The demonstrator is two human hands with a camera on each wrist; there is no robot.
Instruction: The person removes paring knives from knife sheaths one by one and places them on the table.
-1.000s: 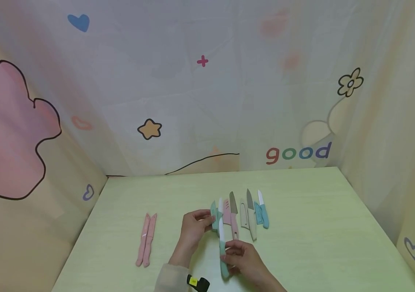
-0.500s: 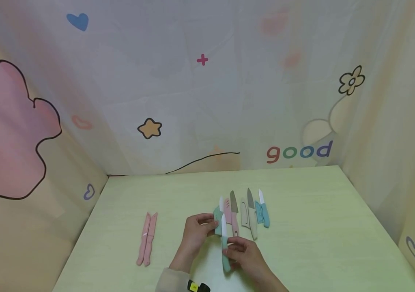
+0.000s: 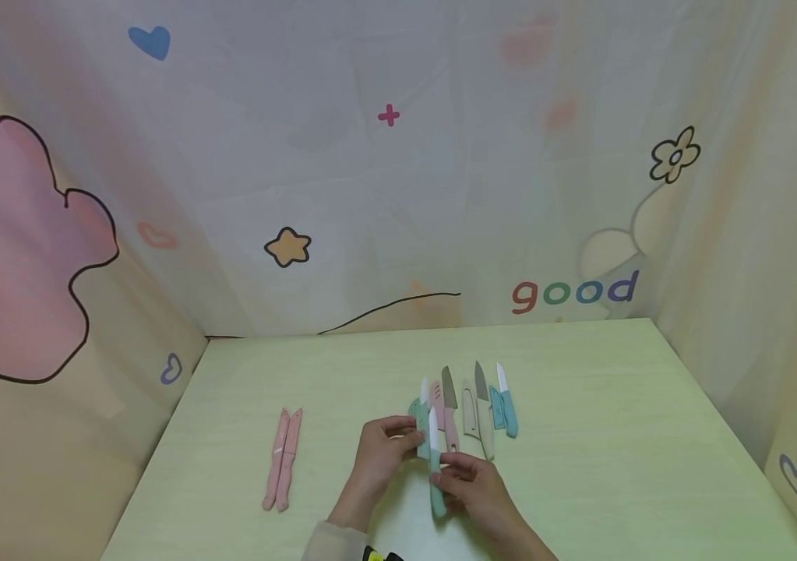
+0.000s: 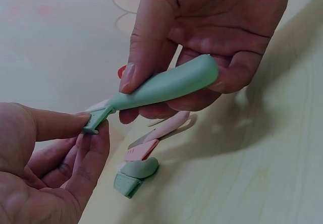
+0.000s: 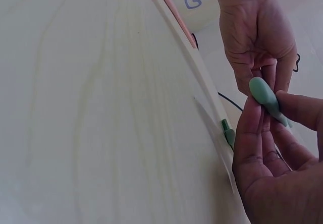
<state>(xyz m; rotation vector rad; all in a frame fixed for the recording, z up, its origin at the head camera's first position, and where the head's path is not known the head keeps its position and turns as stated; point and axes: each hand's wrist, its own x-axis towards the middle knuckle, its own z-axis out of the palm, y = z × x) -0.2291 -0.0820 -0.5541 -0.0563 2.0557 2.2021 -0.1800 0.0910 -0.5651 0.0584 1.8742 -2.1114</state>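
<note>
Left hand (image 3: 386,452): pinches narrow mint-green plastic sheath (image 4: 97,121).
Right hand (image 3: 475,488): grips mint-green-handled, white-bladed knife (image 4: 167,86).
Spacing: hands sit closer together than one second ago.

Soft, even light fills the head view, and the table (image 3: 580,467) has a pale glow near 6 o'clock. The side walls (image 3: 735,304) look stretched at 9 and 3 o'clock. Both wrist views are dimmer and greyer. In the left one, a big fuzzy shadow lies at 3 o'clock, by the right hand (image 4: 217,37). The right one has a soft shadow near 5 o'clock.
</note>
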